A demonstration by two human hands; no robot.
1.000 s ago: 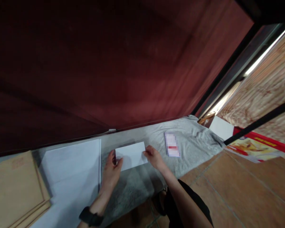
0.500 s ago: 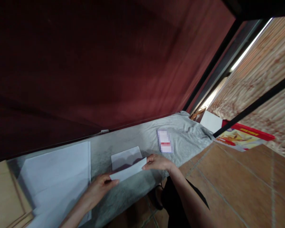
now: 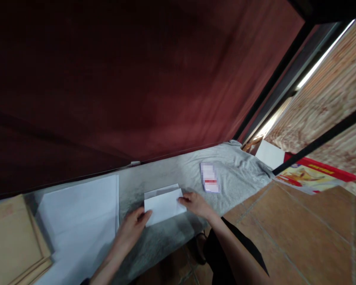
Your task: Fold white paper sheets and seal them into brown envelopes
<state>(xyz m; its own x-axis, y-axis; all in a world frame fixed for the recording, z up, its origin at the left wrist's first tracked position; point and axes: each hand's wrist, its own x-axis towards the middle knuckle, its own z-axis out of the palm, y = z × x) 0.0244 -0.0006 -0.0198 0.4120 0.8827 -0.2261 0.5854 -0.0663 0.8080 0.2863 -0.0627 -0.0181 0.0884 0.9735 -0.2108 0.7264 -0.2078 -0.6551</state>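
Note:
A folded white sheet of paper [image 3: 164,206] is held between both my hands, its broad face turned up toward me. My left hand [image 3: 134,226] pinches its left edge, thumb on top. On the right edge, my right hand [image 3: 195,204] grips it the same way. Behind its upper edge a strip of another white paper [image 3: 161,190] shows, lying on the grey cloth [image 3: 178,172]; the rest of that one is covered. Whether the two papers touch I cannot tell.
Large white sheets [image 3: 83,209] lie to the left, beside brown envelopes [image 3: 13,237]. A blurred-out printed packet [image 3: 210,178] rests right of my hands. A dark red curtain [image 3: 154,99] hangs behind the cloth. Black bars [image 3: 320,138] and a red-yellow box [image 3: 311,172] stand at right.
The folded paper has tilted from a narrow, steep angle to face me more fully and now covers most of the paper behind it. Both hands still hold its ends.

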